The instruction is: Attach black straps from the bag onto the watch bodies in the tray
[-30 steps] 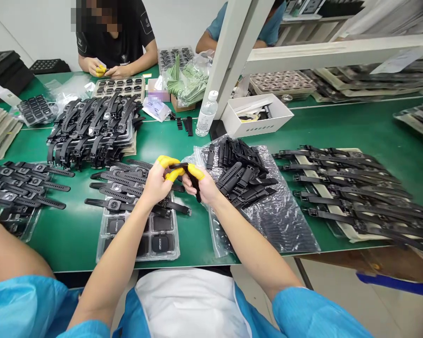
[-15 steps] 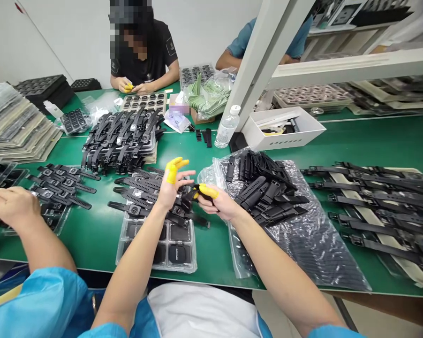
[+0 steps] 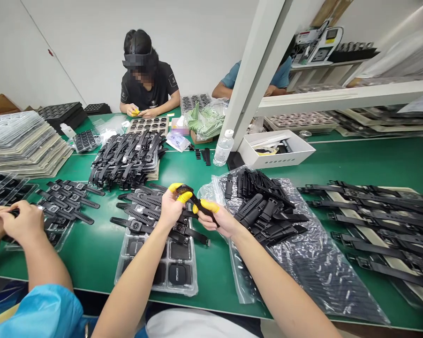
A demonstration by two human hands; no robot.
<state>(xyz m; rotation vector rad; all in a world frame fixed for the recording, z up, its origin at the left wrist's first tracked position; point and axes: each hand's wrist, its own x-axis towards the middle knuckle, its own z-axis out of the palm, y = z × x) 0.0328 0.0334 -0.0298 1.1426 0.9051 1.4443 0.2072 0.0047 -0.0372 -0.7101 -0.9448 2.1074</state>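
My left hand, with yellow finger covers, is closed around the head of a black smartwatch. Its strap runs down to the right into my right hand, which pinches it with yellow-covered fingers. Below my hands sits a clear plastic tray with square black pieces in its compartments. Strapped watches lie across the tray's far part, partly hidden behind my left hand. Just right of my right hand, loose black straps are heaped on a clear plastic bag.
At left, a co-worker's hands work beside more strapped watches. A watch stack, a water bottle and a white box stand farther back. Watches on trays lie at right. Another person sits opposite.
My left hand, spread open before, has closed on the watch head. The watch now shows between both hands. The view has tilted, so the scene sits lower.
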